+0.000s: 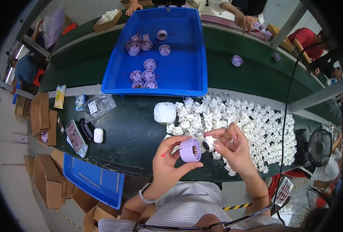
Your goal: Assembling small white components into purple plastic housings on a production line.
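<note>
Near the table's front edge, my left hand [170, 159] grips a round lilac plastic housing [187, 150] with its open side turned to the right. A thin red-tipped wire [167, 152] sticks out past my left fingers, and small brownish parts show inside the housing. Just to the right, my right hand [235, 150] pinches a small white bladed part [210, 144] with a dark round centre. A thin pale stick [236, 120] rises from the right fingers. The two pieces are close together but apart. Behind the hands lie many white bladed parts [252, 129] in a wide spread.
A blue tray [183, 77] holding several lilac housings stands at the back, partly over a green belt [225, 79]. A white lump [165, 113], a clear bag [100, 105], a phone [76, 136] and an earbud case [98, 135] lie leftward. A black fan [319, 148] is far right.
</note>
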`<action>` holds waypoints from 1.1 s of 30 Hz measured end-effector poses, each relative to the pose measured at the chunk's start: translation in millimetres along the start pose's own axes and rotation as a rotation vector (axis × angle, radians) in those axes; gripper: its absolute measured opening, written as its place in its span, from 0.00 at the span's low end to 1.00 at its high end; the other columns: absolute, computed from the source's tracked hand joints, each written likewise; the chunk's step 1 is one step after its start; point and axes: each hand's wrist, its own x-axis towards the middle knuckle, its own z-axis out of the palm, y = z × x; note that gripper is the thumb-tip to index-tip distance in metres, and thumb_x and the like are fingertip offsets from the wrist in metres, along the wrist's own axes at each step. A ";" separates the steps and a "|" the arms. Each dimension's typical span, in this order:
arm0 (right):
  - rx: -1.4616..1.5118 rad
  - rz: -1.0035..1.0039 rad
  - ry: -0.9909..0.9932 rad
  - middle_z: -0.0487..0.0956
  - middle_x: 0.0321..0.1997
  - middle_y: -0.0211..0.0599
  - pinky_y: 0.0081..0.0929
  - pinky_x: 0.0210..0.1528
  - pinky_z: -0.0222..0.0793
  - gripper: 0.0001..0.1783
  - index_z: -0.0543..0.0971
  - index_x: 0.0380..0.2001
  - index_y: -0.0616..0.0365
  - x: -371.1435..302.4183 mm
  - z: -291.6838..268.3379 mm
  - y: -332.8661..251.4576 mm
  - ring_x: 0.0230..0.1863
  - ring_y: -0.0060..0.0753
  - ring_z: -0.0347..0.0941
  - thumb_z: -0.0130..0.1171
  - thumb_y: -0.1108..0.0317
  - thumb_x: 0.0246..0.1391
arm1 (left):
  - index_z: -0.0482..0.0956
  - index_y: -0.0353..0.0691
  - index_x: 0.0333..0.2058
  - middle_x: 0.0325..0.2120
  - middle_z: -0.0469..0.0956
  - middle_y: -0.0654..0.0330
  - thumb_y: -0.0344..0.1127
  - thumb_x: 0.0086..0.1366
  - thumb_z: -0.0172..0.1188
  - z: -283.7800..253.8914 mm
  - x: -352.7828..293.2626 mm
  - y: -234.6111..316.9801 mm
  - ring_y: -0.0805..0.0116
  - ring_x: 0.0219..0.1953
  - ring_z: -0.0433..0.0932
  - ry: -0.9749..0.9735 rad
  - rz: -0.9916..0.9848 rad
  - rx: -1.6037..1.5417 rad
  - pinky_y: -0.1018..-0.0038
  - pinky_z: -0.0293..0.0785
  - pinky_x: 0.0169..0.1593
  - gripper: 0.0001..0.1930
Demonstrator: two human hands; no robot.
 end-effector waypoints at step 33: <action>-0.078 0.025 -0.116 0.73 0.40 0.45 0.32 0.58 0.66 0.22 0.54 0.26 0.55 2.0 4.8 -14.8 0.58 0.40 0.68 0.56 0.88 0.46 | 0.73 0.33 0.39 0.38 0.69 0.59 0.23 0.41 0.74 -1.1 26.1 -1.5 0.71 0.41 0.74 -0.172 0.142 0.333 0.75 0.76 0.45 0.25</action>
